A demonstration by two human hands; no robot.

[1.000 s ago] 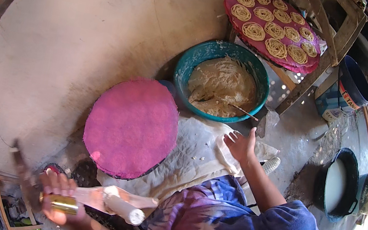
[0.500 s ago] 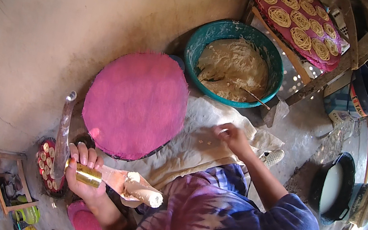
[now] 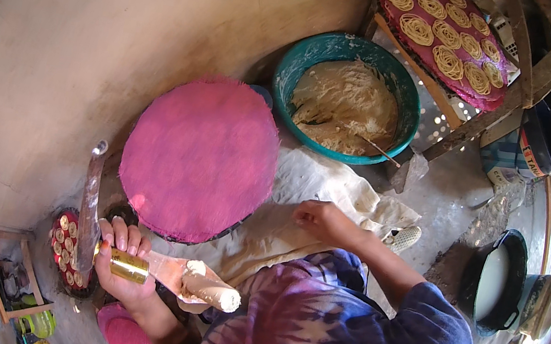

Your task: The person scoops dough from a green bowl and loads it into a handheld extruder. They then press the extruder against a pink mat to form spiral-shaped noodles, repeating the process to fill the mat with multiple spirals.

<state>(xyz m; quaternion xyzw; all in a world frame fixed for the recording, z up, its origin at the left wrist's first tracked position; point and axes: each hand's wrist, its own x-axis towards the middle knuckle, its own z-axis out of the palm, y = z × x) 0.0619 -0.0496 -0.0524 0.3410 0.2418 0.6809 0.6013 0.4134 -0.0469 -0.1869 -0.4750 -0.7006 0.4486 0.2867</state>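
Note:
My left hand (image 3: 130,242) grips a gold metal tube (image 3: 128,266) with a long curved wooden handle (image 3: 91,202) across its left end. Just right of the tube, a flat pinkish piece (image 3: 168,269) carries a pale roll of dough (image 3: 214,291); how it joins the tube is hidden. My right hand (image 3: 325,223) hovers above a cream cloth, fingers curled in, with nothing visible in them. Between the wall and the cloth lies a round pink mat (image 3: 200,159), bare on top. Beyond my right hand stands a green basin (image 3: 285,74) of soft dough (image 3: 346,103) with a thin stick in it.
A pink tray of coiled dough strands (image 3: 448,34) rests on a wooden frame at the far right. A black basin (image 3: 507,286) with whitish liquid and a bucket (image 3: 520,145) stand on the right. Smaller dough coils (image 3: 67,246) and a wooden rack (image 3: 37,270) sit at left.
My right hand has moved left and slightly nearer, its fingers now more tucked in. My left hand still grips the tube, almost unmoved.

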